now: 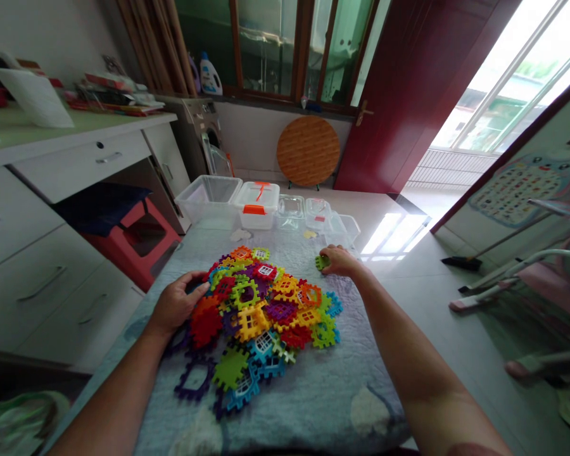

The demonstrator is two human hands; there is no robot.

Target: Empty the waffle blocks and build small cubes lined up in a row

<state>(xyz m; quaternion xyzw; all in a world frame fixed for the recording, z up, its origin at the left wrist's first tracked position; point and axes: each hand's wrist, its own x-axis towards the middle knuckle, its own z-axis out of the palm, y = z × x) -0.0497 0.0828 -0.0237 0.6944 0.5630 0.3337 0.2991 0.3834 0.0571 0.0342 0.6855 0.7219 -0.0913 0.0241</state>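
Note:
A heap of flat interlocking plastic tiles point(261, 313) in many colours lies on a pale blue quilted cloth point(313, 392). My left hand point(177, 304) rests against the heap's left edge, fingers curled over an orange tile. My right hand point(338, 259) reaches to the far right of the heap and pinches a green tile point(322, 262) that lies apart from the rest.
Several clear plastic boxes point(209, 196) stand along the cloth's far edge, one with an orange-latched lid point(256, 202). A white desk with drawers point(66, 158) and a red stool point(137, 240) are on the left. A round wooden board point(308, 151) leans on the far wall.

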